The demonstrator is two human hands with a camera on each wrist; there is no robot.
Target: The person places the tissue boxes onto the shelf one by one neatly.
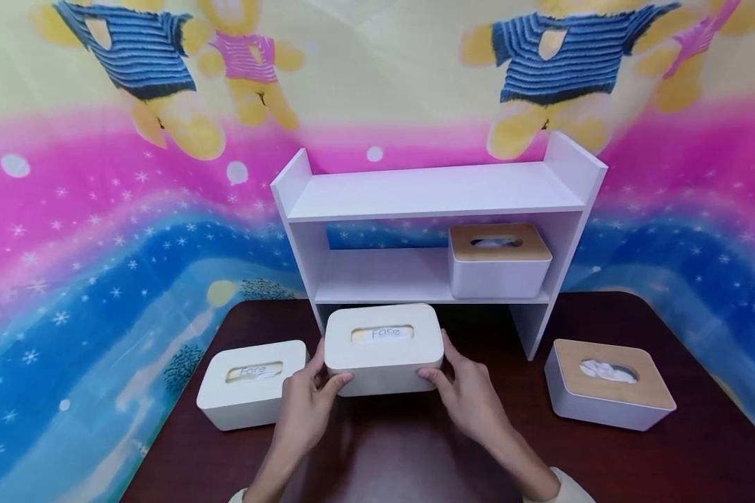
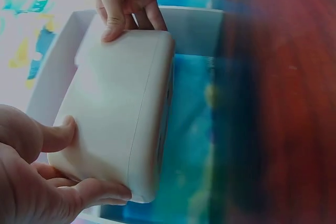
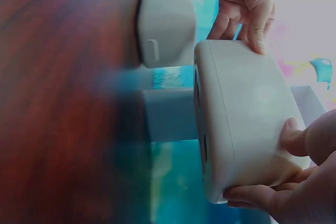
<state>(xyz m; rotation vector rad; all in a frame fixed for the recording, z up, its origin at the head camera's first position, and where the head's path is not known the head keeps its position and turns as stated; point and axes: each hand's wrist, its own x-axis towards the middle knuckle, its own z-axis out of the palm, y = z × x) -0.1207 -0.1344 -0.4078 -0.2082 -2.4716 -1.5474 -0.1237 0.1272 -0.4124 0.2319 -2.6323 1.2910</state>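
Tissue boxes: four. White-lidded: two (image 1: 384, 347) (image 1: 252, 382). Wooden-lidded: two (image 1: 499, 260) (image 1: 609, 392). White shelf unit (image 1: 434, 192): one. Hands: two (image 1: 306, 405) (image 1: 472, 398).

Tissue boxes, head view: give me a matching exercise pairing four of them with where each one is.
Things:
1. White-lid box, held
2. White-lid box, not held
3. Wood-lid box, tissue bulging out
4. Wood-lid box, tissue low in slot

Places:
A. On the shelf's lower board, at its right end
B. On the table, right of the shelf
C. Between both hands, in front of the shelf
D. On the table, left of the hands

Pairs: 1-C, 2-D, 3-B, 4-A
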